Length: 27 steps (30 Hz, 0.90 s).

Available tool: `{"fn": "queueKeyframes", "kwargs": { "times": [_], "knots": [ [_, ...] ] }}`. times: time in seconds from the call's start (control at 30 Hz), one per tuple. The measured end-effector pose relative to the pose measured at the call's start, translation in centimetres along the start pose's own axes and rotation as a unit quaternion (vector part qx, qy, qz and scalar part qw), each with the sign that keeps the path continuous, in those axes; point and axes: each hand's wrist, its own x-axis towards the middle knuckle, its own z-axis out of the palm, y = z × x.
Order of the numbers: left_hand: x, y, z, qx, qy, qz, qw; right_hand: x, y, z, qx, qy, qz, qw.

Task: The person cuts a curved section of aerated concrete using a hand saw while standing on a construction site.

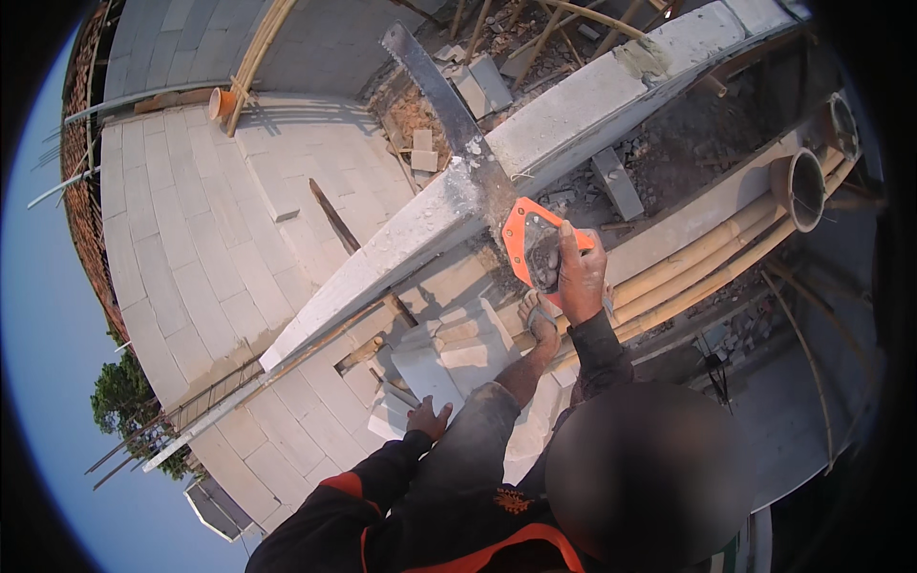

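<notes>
My right hand [581, 272] is closed round the orange handle of a hand saw [439, 95]. The long grey blade lies across the top of a narrow wall of pale blocks [411, 224], at a gap or cut coated in white dust. Beyond the wall the blade's far end sticks out. Lower down, my left hand [427, 417] has its fingers apart and holds nothing. It is beside my bent knee, close to some pale blocks [387, 411]; whether it touches them I cannot tell.
Bamboo poles [707, 244] run along the right, beside a bucket [805, 191]. Rubble and loose blocks [482, 86] lie beyond the wall. A large block wall [181, 210] rises at left, with an orange bucket [222, 103] near its top. A dark wooden stick [334, 216] leans nearby.
</notes>
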Motion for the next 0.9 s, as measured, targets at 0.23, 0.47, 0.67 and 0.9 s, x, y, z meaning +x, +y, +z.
{"fn": "queueKeyframes", "kwargs": {
  "times": [0.23, 0.47, 0.67, 0.9],
  "knots": [
    [-0.7, -1.0, 0.1, -0.006, -0.02, -0.025, 0.999, 1.7, -5.2, 0.1, 0.182, 0.048, -0.018, 0.982],
    [0.0, -1.0, 0.0, -0.01, -0.01, -0.021, 1.0, 1.4, -0.7, 0.1, -0.025, -0.007, -0.015, 1.0],
    [-0.3, -1.6, -0.3, -0.006, -0.023, -0.039, 0.999, 1.6, -5.0, -1.4, 0.218, 0.065, -0.011, 0.974],
    [0.0, -1.7, -0.1, -0.027, 0.063, -0.01, 0.998, -1.5, 0.8, 1.1, -0.051, -0.04, 0.012, 0.998]
  ]
}}
